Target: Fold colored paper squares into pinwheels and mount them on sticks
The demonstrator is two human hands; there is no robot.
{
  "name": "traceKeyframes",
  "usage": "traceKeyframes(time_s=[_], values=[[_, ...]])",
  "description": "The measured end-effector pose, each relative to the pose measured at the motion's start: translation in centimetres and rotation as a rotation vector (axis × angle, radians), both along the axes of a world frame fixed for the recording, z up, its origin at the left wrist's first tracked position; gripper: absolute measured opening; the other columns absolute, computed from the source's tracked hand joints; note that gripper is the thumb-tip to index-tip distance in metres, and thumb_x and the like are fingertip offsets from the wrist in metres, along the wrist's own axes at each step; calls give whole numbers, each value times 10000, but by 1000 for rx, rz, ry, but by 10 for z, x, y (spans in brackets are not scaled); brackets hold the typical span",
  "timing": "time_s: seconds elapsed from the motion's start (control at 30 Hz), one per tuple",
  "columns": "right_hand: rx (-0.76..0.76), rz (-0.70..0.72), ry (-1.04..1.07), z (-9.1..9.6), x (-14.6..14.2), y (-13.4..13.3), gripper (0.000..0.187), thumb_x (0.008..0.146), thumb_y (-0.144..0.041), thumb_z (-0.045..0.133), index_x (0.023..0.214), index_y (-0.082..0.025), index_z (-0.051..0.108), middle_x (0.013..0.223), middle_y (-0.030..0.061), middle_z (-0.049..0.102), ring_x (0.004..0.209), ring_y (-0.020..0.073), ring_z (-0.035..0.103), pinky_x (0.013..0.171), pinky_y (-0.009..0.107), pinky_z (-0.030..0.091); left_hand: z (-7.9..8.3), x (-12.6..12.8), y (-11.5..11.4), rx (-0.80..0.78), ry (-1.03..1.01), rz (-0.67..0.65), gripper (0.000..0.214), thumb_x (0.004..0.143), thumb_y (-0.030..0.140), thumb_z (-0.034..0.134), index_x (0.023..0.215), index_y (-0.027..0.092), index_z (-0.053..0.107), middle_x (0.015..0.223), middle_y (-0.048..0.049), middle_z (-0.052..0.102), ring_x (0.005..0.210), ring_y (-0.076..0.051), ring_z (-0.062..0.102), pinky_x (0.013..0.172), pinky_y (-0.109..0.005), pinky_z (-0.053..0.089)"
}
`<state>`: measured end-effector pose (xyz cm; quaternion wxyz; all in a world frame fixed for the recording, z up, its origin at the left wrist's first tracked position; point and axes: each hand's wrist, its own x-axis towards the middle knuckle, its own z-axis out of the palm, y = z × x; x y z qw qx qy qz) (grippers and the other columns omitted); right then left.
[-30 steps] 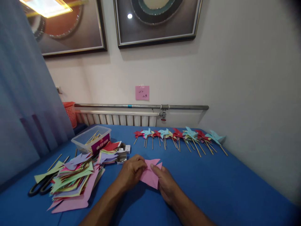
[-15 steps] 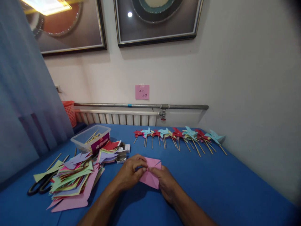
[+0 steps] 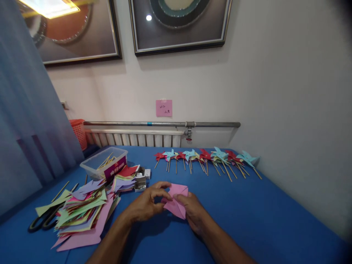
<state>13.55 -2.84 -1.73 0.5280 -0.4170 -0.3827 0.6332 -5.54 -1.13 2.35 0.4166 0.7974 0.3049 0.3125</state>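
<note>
Cut off at the near edge: both forearms. Hidden beneath the right hand (image 3: 192, 212): the near right corner of the one pink paper (image 3: 176, 201), held just above the blue table (image 3: 261, 220) at near centre, thumb and fingers clamped on it. Left hand (image 3: 144, 206) at its left corner, forefinger and thumb curved apart, tips at the paper; pinching or only touching, hard to tell. One pair of scissors (image 3: 41, 223) at near left, blades buried under one heap of coloured paper cut-outs (image 3: 82, 211). One clear box (image 3: 103, 164) behind, sticks inside too tangled to count. Far right, a row of red and blue pinwheels (image 3: 206, 157), overlapping, no sure count. One pink note (image 3: 164, 108) on the wall, writing too small to read.
</note>
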Motion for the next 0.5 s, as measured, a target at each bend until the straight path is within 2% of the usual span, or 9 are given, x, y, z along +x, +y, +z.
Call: traceKeyframes(time_s=[0.13,0.3,0.4,0.5], values=[[14,-9,-118,1,-3,0,294,684,-338,687,897,-137,713,632,33,696,532,156,622,532,265,470,-3,10,0,-36,-42,79,85,786,211,705,844,214,767,1349,-94,619,1273,-271,573,1104,-418,411],[45,-49,-211,6,-7,0,190,691,-306,615,794,-159,678,500,-23,591,418,104,487,438,223,359,-9,20,-1,-42,-90,177,55,780,195,692,773,192,746,1323,-111,624,1265,-272,576,1071,-395,436],[33,-61,-233,6,-8,1,203,689,-320,623,789,-154,682,501,-13,598,429,118,508,439,228,370,-14,24,0,-3,-107,245,71,765,166,682,769,194,747,1419,-106,565,1322,-280,534,1122,-420,400],[19,-109,-230,4,-8,3,268,687,-361,662,826,-134,701,567,20,651,488,144,568,484,250,434,-17,27,0,23,-108,309,102,771,156,663,777,200,755,1491,-99,506,1335,-294,524,1131,-463,398]])
